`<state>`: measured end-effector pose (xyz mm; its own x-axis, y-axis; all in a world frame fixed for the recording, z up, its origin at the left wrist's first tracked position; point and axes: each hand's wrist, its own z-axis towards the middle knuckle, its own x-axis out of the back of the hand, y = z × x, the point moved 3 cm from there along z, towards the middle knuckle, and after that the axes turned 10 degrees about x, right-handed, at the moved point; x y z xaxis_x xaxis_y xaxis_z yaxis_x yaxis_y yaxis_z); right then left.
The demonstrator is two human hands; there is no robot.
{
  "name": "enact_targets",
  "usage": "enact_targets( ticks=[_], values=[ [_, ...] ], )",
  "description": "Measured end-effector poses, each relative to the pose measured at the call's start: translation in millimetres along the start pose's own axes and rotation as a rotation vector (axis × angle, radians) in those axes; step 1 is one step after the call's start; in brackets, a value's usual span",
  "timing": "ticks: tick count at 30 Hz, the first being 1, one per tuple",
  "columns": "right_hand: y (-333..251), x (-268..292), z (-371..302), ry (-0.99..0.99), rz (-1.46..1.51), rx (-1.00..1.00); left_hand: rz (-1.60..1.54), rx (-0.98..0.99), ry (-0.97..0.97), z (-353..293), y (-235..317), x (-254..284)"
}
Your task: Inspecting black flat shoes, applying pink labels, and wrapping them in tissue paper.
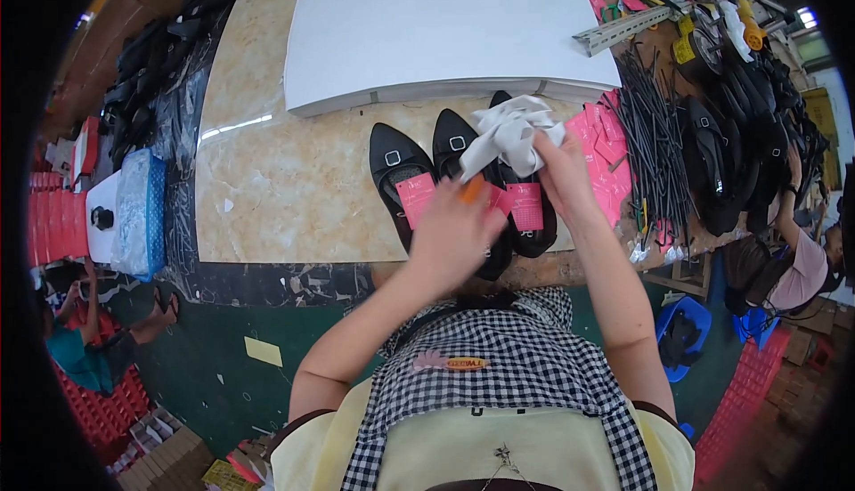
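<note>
Several black pointed shoes with square silver buckles lie side by side on the table before me, among them a left shoe [389, 153] and a middle shoe [455, 137]. My right hand [568, 175] grips a crumpled white cloth [517, 135] over the far part of the rightmost shoes. Blurred by motion, my left hand [456, 228] is closed above the shoes with a small orange thing [473, 189] at its fingertips, touching or close to the cloth's hanging end. Pink tags lie against the shoes: a left tag [413, 197] and a right tag [526, 206].
Beyond the shoes lies a wide stack of white sheets [436, 41]. To the right are loose pink tags [606, 157], black hooks [655, 135], a metal angle strip [623, 30] and piled black shoes [712, 162]. A blue bin [681, 326] stands on the floor; people sit at both sides.
</note>
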<state>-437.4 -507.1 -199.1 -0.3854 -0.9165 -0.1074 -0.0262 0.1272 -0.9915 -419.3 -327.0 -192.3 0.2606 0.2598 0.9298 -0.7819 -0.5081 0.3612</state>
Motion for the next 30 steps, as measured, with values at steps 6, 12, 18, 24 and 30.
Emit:
enact_targets(
  ticks=[6, 12, 18, 24, 30],
  values=[
    [20, -62, -18, -0.333, -1.339, 0.774, -0.066, 0.072, -0.121, -44, 32, -26],
    [19, -67, 7, -0.365, -1.291, 0.614, 0.007, 0.062, -0.126, -37, 31, -27],
    [16, -58, 33, -0.19, -1.564, 0.504, 0.015, 0.042, -0.19, -32, 39, -27],
    [10, -28, 10, -0.077, -1.29, 0.615, 0.269, 0.052, -0.028, 92, -18, 35],
    [-13, 9, -56, -0.131, -0.984, 0.441, 0.314, 0.227, 0.553, 202, -144, 39]
  ],
)
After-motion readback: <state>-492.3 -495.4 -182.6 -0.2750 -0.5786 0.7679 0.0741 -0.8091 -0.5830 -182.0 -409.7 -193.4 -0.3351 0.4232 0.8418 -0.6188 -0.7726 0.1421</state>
